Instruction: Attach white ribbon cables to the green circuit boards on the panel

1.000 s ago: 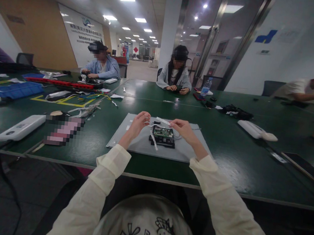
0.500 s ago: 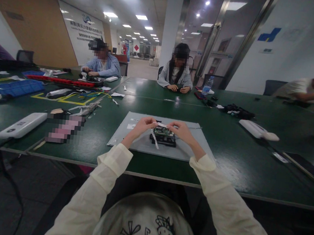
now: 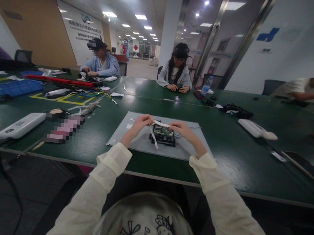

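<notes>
A green circuit board (image 3: 162, 130) lies on a black frame (image 3: 163, 141) at the middle of a grey mat (image 3: 131, 145). Above the board's far edge a white strip (image 3: 160, 124) stretches between my two hands. My left hand (image 3: 143, 122) pinches its left end, and my right hand (image 3: 180, 128) holds the right end near the board's far right corner. A second white ribbon (image 3: 154, 139) hangs down over the left side of the board and frame onto the mat.
On the green table (image 3: 87, 140) at left are a white power bank (image 3: 23, 125), a pink object (image 3: 65, 128) and a blue tray (image 3: 17, 87). A white device (image 3: 252, 128) lies at right. People sit across the table.
My left hand has risen slightly and moved a little left. The white strip between my hands now shows longer and straighter. The board stays where it was.
</notes>
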Tool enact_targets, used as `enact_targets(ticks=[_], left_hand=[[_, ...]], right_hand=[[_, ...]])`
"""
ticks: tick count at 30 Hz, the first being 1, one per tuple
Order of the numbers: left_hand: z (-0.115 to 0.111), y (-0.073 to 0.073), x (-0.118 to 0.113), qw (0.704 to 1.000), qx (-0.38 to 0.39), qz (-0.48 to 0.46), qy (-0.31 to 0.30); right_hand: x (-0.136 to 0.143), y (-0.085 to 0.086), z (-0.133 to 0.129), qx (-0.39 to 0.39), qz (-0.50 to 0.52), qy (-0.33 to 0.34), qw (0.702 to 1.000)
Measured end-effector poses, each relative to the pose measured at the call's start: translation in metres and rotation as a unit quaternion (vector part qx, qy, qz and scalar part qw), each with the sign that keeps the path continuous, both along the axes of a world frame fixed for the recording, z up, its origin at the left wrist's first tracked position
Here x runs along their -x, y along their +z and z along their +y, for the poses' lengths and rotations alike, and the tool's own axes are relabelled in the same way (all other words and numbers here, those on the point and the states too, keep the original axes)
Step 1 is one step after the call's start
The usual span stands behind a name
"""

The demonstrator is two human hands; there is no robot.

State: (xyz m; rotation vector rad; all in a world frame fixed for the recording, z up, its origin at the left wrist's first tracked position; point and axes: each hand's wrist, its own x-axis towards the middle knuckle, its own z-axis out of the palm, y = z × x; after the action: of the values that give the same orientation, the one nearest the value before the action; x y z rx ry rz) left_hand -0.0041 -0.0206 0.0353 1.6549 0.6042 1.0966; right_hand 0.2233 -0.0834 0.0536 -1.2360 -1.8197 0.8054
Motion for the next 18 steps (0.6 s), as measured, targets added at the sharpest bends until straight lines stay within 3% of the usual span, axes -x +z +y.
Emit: enact_targets(ticks=[5, 11, 14, 18], left_hand=[[-0.0008, 0.0005, -0.0002, 0.999, 0.000, -0.015, 0.031], [-0.0003, 0.0024, -0.0002, 0.997, -0.019, -0.010, 0.068], [0.0015, 0.0017, 0.0002, 0.997, -0.033, -0.003, 0.076], [0.0028, 0.0005, 0.0004, 0.997, -0.026, 0.005, 0.070]], right_hand=[[-0.0043, -0.0014, 0.0015, -0.023, -0.021, -0.016, 0.999], [-0.0036, 0.0003, 0.0012, -0.062, -0.075, -0.088, 0.991], [-0.0032, 0.0002, 0.0013, -0.063, -0.083, -0.124, 0.987], [-0.0050, 0.0005, 0.0014, -0.040, -0.069, -0.118, 0.990]])
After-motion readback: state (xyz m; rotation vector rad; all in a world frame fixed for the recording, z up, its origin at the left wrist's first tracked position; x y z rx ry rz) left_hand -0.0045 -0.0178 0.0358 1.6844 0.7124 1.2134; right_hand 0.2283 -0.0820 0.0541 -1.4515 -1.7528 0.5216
